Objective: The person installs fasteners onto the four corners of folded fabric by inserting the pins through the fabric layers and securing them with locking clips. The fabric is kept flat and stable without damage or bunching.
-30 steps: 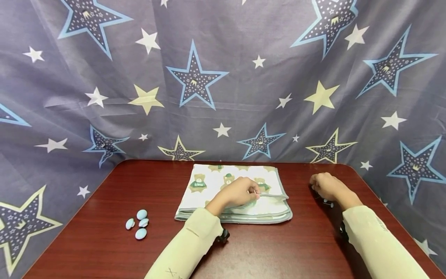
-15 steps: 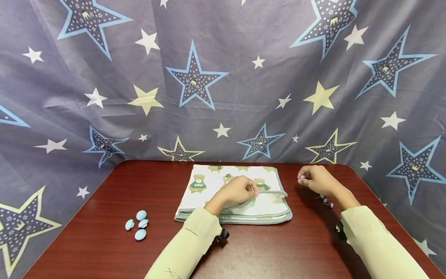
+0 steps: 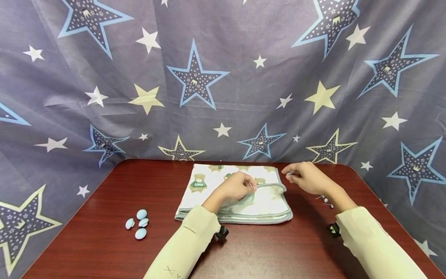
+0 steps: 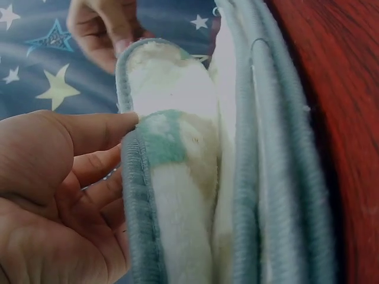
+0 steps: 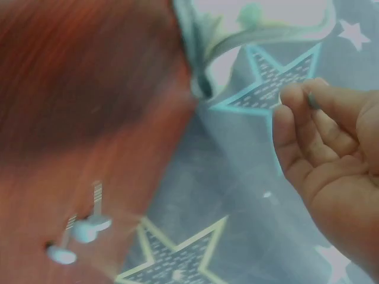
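A folded white blanket (image 3: 271, 201) with bear prints and grey-green piping lies in the middle of the table. My left hand (image 3: 236, 188) pinches the piped edge of its top layer, holding that layer raised, as the left wrist view of the blanket (image 4: 183, 213) shows. Just beyond the blanket's right corner, my right hand (image 3: 308, 179) is in the air. Its thumb and fingertips pinch a small pale-blue-headed pin, mostly hidden by the fingers of the right hand (image 5: 337, 130). On the table below lie several similar pins (image 5: 84, 232) with ribbed shafts.
Several pale blue rounded caps (image 3: 141, 233) are grouped on the left of the dark red wooden table (image 3: 90, 248). A grey curtain (image 3: 223, 97) printed with stars hangs behind the table and along its sides.
My right hand has lifted from the pins at the right with one pinched and moved left towards the blanket. My left hand has raised the blanket's edge slightly more.
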The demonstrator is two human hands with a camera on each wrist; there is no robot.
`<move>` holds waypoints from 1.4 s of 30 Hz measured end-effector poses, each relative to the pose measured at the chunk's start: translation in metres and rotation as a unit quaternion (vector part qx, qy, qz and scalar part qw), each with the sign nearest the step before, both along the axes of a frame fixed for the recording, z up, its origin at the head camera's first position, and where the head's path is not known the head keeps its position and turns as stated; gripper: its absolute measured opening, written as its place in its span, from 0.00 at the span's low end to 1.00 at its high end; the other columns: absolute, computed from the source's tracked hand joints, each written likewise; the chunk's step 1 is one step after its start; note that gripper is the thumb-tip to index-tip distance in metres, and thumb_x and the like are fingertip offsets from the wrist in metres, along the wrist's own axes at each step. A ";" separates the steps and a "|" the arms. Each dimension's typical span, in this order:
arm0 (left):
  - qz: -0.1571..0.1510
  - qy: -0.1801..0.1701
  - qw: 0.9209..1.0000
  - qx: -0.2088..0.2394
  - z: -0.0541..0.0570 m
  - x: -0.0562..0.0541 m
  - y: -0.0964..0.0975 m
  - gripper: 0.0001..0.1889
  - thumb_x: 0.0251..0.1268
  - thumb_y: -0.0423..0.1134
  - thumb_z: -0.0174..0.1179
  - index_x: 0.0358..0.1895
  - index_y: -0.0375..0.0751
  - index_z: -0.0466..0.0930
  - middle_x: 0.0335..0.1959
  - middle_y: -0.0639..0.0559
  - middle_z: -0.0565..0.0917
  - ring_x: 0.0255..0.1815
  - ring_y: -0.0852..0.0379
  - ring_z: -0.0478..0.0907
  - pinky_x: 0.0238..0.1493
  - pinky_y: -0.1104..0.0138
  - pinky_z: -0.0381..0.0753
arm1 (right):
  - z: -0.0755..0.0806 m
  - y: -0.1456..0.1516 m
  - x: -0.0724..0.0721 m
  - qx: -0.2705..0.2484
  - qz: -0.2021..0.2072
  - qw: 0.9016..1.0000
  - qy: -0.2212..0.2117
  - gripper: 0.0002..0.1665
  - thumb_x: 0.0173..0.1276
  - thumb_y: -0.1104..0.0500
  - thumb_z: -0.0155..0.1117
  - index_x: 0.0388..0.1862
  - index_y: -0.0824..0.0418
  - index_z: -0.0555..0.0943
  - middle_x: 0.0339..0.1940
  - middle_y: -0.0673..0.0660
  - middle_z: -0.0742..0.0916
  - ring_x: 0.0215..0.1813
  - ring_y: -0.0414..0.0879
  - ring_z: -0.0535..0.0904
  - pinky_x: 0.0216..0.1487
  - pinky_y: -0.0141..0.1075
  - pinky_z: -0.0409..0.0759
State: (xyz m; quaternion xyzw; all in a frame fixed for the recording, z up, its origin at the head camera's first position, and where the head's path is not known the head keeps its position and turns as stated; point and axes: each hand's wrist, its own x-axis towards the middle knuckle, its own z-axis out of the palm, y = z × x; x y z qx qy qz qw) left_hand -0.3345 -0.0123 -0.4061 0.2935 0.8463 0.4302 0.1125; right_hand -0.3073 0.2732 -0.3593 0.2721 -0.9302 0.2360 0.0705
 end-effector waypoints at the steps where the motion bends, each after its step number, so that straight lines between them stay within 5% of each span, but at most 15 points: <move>1: 0.002 -0.002 1.000 0.002 0.001 0.000 -0.001 0.05 0.71 0.36 0.63 0.37 0.44 0.87 0.22 0.55 0.81 0.13 0.63 0.69 0.19 0.70 0.72 | 0.002 -0.004 0.001 -0.007 0.005 1.000 0.002 0.08 0.70 0.68 0.66 0.46 0.64 0.86 0.30 0.46 0.87 0.32 0.39 0.82 0.38 0.37 0.81; 14: 0.024 -0.010 0.999 0.025 0.005 -0.003 -0.003 0.04 0.70 0.33 0.62 0.37 0.41 0.86 0.23 0.54 0.82 0.14 0.62 0.70 0.18 0.70 0.73 | 0.016 -0.046 0.013 -0.022 0.104 0.991 0.087 0.09 0.63 0.70 0.74 0.37 0.57 0.88 0.33 0.46 0.85 0.34 0.36 0.78 0.35 0.33 0.79; 30: 0.025 -0.020 0.999 0.044 0.011 -0.003 -0.006 0.03 0.70 0.34 0.63 0.39 0.40 0.86 0.25 0.54 0.81 0.18 0.62 0.72 0.20 0.70 0.77 | 0.004 -0.063 0.017 0.033 0.105 0.984 0.137 0.11 0.60 0.63 0.78 0.39 0.49 0.90 0.36 0.40 0.89 0.45 0.45 0.77 0.45 0.41 0.71; 42: 0.020 -0.022 0.998 0.046 0.020 0.001 -0.009 0.03 0.70 0.34 0.64 0.39 0.40 0.86 0.25 0.54 0.81 0.19 0.61 0.74 0.21 0.69 0.77 | -0.003 -0.064 0.015 0.047 0.090 0.988 0.114 0.11 0.59 0.61 0.79 0.39 0.47 0.91 0.39 0.37 0.89 0.59 0.55 0.74 0.53 0.51 0.63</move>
